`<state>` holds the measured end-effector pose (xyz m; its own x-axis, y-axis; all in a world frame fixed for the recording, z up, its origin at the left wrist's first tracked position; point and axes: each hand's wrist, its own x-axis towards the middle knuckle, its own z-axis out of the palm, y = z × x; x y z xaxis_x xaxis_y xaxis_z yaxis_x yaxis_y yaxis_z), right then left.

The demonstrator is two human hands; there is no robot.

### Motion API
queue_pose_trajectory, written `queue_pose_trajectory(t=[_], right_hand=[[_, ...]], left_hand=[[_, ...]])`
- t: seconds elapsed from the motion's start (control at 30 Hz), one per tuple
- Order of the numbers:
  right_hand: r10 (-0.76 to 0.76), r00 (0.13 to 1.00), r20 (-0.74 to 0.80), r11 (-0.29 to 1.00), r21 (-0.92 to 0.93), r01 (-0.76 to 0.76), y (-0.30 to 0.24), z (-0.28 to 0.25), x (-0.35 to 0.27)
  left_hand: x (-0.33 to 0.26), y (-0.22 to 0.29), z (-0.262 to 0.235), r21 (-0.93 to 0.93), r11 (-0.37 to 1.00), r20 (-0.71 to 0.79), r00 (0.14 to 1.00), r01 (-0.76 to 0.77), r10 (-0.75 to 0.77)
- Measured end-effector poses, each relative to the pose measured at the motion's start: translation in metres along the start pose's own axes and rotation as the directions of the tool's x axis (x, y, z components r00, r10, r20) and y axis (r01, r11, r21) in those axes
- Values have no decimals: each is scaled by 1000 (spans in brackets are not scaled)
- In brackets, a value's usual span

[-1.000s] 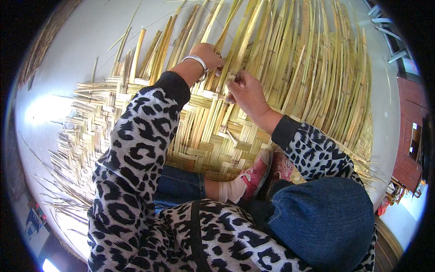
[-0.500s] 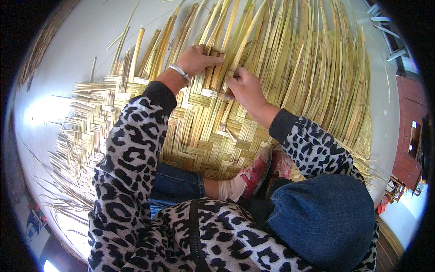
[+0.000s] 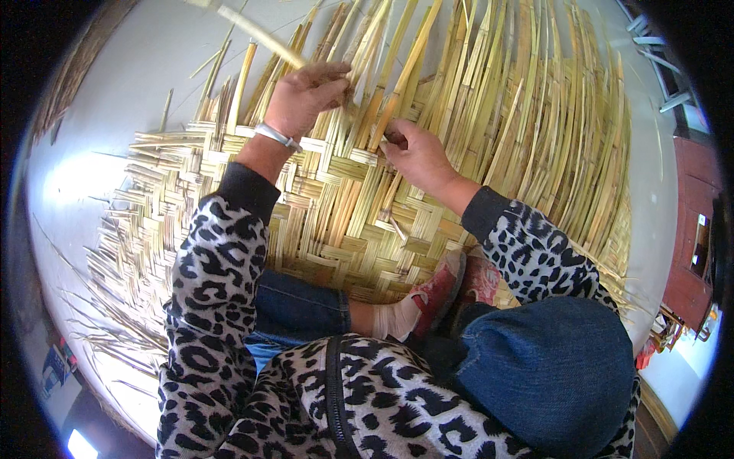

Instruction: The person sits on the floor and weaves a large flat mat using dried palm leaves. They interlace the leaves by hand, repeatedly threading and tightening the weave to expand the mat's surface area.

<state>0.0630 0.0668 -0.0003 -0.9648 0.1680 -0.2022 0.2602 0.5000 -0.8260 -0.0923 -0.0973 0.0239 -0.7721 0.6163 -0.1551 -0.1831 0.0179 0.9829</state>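
Observation:
A mat of flat, split yellow-green reed strips (image 3: 348, 218) lies in front of me, its near part woven in a blocky pattern. My left hand (image 3: 306, 96), with a silver bracelet at the wrist, is closed at the far edge of the weave. One pale reed strip (image 3: 264, 37) runs from its fingers toward the upper left, smeared by motion. Just to the right, my right hand (image 3: 417, 157) pinches at the weave's edge, against the lower end of an upright strip (image 3: 405, 73). Its fingertips partly hide what they grip.
Long loose strips (image 3: 527, 115) fan out beyond the weave and to the right. Ragged strip ends (image 3: 115, 283) stick out at the left. My red shoes (image 3: 440, 294) rest on the mat's near part. Reddish-brown wooden furniture (image 3: 688, 229) stands at the far right.
My left hand has moved left and slightly up from the strips beside my right hand, and a pale strip now swings out beyond it. My right hand has barely shifted.

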Motion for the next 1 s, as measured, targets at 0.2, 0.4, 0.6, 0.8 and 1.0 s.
queue_pose_trajectory(t=[0.2, 0.4, 0.6, 0.8, 1.0], right_hand=[[38, 998, -47, 998, -56, -40, -3, 5, -2], [-127, 992, -5, 981, -147, 125, -8, 8, -19], [-449, 881, 148, 714, -533, 453, -12, 11, -44], [-337, 851, 402, 623, -582, 522, -35, -13, -7], [-316, 867, 385, 816, -355, 456, -71, 21, 48]], left_hand=[[-26, -32, -19, 449, 889, -316, 947, 93, 60], [-57, -42, -30, 673, 722, -362, 922, 158, 136], [-58, -46, -35, 581, 801, -336, 939, 146, 73], [-66, -38, -53, -164, 986, -414, 904, 38, -104], [-73, -3, -90, -339, 928, -247, 938, 151, -243]])
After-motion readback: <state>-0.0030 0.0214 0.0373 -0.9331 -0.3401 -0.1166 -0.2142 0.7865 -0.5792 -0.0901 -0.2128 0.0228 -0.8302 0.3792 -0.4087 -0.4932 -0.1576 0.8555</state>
